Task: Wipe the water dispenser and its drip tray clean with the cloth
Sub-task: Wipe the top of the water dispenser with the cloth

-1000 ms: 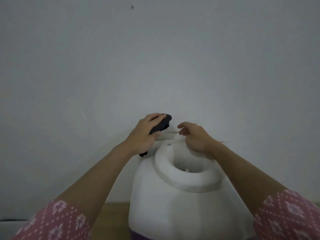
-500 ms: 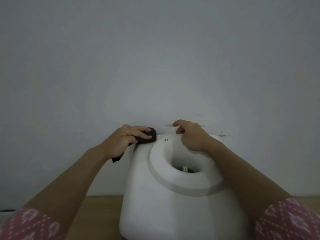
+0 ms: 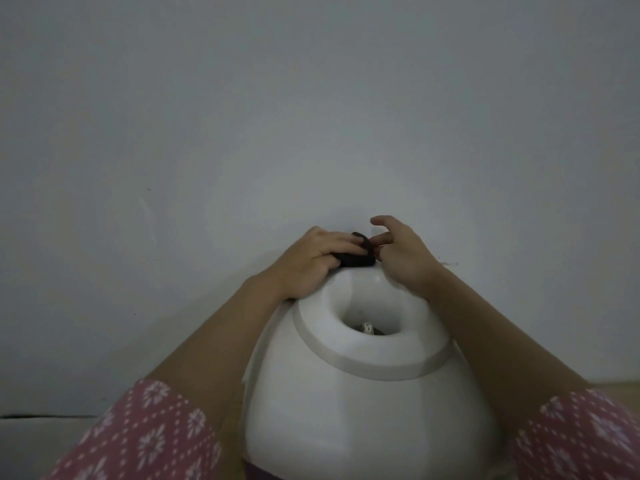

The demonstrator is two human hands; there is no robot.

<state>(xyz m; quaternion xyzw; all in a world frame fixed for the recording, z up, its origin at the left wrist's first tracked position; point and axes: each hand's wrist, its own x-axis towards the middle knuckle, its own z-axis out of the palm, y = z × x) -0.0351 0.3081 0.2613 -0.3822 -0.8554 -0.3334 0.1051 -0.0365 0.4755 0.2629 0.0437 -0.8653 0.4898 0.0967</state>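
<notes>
Since half a second ago the left hand (image 3: 311, 261) has slid the dark cloth (image 3: 358, 258) rightward along the water dispenser (image 3: 363, 403) top's back edge, gripping it bunched. Right hand (image 3: 401, 258) rests beside it, fingers loose, touching the cloth. Unwiped collar lies nearer the camera; drip tray unseen.

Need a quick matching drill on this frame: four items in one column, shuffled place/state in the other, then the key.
Items
1. white plastic water dispenser
2. dark bunched cloth
3. left hand
4. right hand

States
A. fingers loosely spread, beside the cloth at the back rim
B. stands against the grey wall, round top opening uncovered
C. pressed onto the dispenser's back edge
D. grips the cloth

Pairs: 1-B, 2-C, 3-D, 4-A
</notes>
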